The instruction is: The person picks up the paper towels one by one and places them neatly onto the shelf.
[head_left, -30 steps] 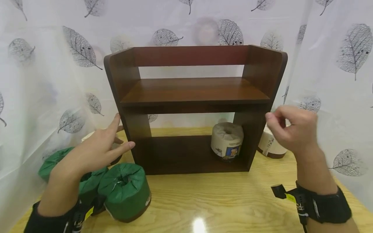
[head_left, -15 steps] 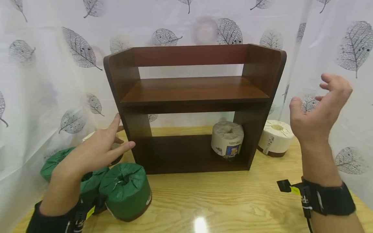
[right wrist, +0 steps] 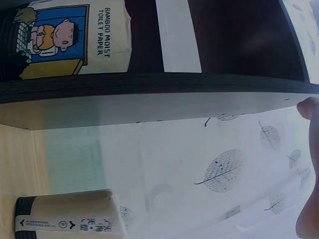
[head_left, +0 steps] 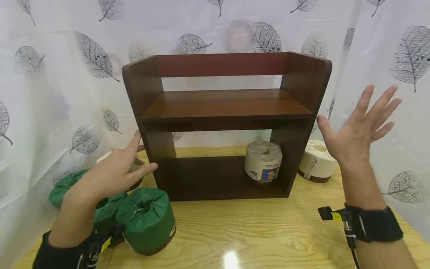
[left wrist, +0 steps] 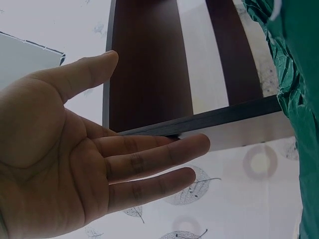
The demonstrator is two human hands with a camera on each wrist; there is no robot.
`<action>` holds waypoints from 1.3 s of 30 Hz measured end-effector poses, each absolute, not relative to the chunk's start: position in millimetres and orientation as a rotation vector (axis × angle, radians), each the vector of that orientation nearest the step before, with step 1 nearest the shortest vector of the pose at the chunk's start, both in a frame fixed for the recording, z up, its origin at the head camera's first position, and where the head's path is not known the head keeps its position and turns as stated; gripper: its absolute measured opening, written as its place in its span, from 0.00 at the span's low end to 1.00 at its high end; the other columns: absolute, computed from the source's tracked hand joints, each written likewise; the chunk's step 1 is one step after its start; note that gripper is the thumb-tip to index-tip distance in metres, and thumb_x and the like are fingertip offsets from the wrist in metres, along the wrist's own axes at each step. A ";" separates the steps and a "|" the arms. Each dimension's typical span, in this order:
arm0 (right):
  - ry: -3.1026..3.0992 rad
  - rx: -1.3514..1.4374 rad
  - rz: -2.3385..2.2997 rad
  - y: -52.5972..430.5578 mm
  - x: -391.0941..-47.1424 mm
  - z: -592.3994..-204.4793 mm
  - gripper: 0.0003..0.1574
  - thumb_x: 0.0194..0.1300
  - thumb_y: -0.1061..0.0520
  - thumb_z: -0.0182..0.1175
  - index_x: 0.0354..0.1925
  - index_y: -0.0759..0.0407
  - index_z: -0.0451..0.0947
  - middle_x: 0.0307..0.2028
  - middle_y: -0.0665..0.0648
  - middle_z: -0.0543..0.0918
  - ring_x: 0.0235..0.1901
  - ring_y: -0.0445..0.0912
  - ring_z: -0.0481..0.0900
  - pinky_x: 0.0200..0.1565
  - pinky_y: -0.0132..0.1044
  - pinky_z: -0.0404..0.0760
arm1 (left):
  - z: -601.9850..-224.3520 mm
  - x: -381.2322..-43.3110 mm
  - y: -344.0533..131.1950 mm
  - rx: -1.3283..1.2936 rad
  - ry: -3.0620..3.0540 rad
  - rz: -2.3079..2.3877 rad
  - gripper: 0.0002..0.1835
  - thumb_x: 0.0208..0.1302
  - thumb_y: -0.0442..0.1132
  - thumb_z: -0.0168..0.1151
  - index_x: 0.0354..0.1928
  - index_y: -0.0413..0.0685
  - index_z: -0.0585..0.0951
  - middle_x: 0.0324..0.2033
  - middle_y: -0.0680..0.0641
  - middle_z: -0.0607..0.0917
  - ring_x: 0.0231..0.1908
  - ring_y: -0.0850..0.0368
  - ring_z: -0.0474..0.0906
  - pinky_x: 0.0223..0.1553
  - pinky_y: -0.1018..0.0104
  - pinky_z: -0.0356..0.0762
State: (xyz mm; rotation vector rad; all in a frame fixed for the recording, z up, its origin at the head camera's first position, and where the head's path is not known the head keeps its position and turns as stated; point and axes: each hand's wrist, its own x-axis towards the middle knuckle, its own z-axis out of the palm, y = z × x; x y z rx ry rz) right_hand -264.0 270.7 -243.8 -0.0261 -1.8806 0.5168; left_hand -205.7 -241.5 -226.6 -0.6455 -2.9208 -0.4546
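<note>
A dark brown two-tier wooden shelf (head_left: 225, 102) stands upright on the table. My left hand (head_left: 105, 177) lies at its left side panel, index fingertip at the edge and thumb across the front. In the left wrist view that hand (left wrist: 65, 154) shows its palm, fingers fairly straight. Beside the right side panel my right hand (head_left: 356, 136) is raised with fingers spread, holding nothing; its thumb points toward the panel. A paper-wrapped toilet paper roll (head_left: 263, 162) sits at the right of the lower tier, its printed label (right wrist: 104, 35) facing outward.
Several green-wrapped rolls (head_left: 146, 220) stand on the table (head_left: 248, 228) at the left, under and beside my left forearm. A cream roll (head_left: 315, 160) stands behind the shelf's right side. A leaf-patterned curtain (head_left: 201, 22) hangs behind.
My right hand has uncurled from a loose fist, risen away to the right, then come back a little left with its fingers spread. The left hand stays in place.
</note>
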 end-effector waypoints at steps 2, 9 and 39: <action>-1.923 -0.050 0.511 273.7 -269.3 -249.5 0.64 0.50 0.27 0.56 0.72 0.42 0.31 0.71 0.64 0.29 0.66 0.53 0.17 0.58 0.60 0.17 | -227.3 -205.4 -242.3 -0.647 -2.922 -0.456 0.52 0.61 0.68 0.44 0.69 0.50 0.26 0.44 0.41 0.82 0.37 0.57 0.80 0.42 0.48 0.77; -2.094 -0.110 0.492 278.1 -279.7 -262.6 0.64 0.51 0.26 0.52 0.71 0.36 0.25 0.70 0.55 0.22 0.65 0.55 0.14 0.54 0.66 0.15 | -230.6 -204.7 -244.0 -0.641 -2.922 -0.457 0.53 0.61 0.68 0.45 0.69 0.49 0.26 0.44 0.41 0.82 0.36 0.57 0.80 0.40 0.49 0.78; -3.143 0.051 0.344 306.9 -314.0 -328.0 0.71 0.51 0.20 0.49 0.71 0.59 0.31 0.66 0.78 0.32 0.59 0.75 0.21 0.44 0.82 0.25 | -228.5 -207.3 -246.3 -0.682 -2.883 -0.509 0.50 0.64 0.63 0.47 0.70 0.49 0.29 0.45 0.41 0.82 0.39 0.55 0.80 0.43 0.48 0.77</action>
